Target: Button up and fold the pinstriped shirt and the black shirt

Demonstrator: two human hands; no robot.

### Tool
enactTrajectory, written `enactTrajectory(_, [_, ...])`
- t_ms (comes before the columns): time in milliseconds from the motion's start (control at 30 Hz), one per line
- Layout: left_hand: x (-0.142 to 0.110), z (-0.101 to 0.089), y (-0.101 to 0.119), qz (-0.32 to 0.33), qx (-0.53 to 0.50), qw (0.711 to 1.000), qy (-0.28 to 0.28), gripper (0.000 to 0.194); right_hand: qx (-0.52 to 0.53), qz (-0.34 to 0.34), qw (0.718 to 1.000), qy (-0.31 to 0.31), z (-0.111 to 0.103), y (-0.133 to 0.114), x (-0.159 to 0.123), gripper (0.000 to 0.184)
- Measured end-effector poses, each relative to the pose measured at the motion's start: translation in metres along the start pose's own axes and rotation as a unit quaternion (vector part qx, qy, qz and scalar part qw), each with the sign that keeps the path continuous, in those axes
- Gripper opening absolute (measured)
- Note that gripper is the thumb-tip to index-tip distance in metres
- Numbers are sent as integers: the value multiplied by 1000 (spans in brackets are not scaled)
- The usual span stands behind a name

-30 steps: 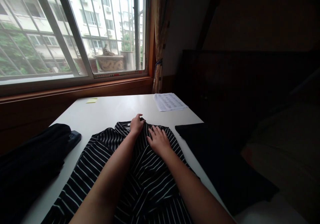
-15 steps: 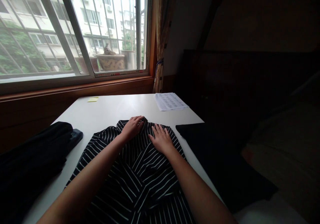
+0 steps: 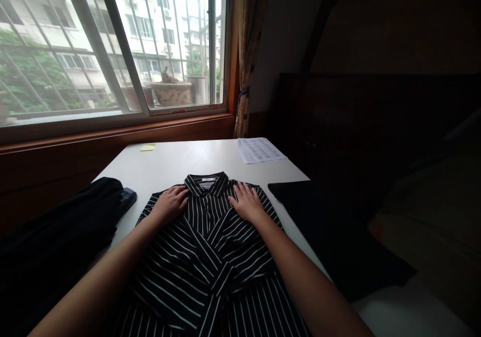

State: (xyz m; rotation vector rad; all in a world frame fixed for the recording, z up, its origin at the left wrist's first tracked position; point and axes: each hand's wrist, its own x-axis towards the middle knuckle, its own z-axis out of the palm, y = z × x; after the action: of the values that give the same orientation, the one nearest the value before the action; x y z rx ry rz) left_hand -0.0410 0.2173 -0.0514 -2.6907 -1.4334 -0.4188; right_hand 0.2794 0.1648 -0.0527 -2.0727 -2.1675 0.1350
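Note:
A black shirt with thin white stripes (image 3: 205, 257) lies flat on the white table (image 3: 173, 159), its collar (image 3: 206, 182) pointing toward the window. My left hand (image 3: 170, 204) rests palm down on the shirt's left shoulder, fingers stretched out. My right hand (image 3: 248, 202) lies flat on the right shoulder, fingers spread toward the collar. Neither hand holds anything. Both forearms reach over the shirt's body.
A dark garment (image 3: 56, 236) is heaped at the table's left edge beside a small dark device (image 3: 128, 197). A printed sheet (image 3: 259, 150) and a yellow note (image 3: 147, 147) lie at the far side. Dark cloth (image 3: 330, 226) sits to the right. The window (image 3: 112, 46) is behind.
My left hand has left the collar and slid left onto the shoulder. The collar now shows, lying flat. My right hand stays on the right shoulder. The view has shifted slightly.

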Motion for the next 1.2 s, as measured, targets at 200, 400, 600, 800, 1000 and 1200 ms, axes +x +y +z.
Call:
enactTrajectory(200, [-1,10,-7,-79,14,995,-53,58,2,2,1000,-7,2,2,3,75])
enactTrajectory(400, [-4,6,-8,-116,17,989,-88,64,1,1,1000,-13,4,6,7,77])
enactTrajectory(600, [-3,5,-7,-124,17,987,-97,66,-2,-2,1000,1,4,6,6,76])
enactTrajectory(800, [-4,4,-4,-126,16,987,-96,65,-7,-110,994,25,-4,-2,2,69])
enactTrajectory(1000, [-3,3,-3,-131,15,987,-96,69,0,-141,990,-21,-6,-2,6,71])
enactTrajectory(1200, [1,3,-6,-137,16,986,-97,67,3,-135,990,-35,-5,-2,12,74])
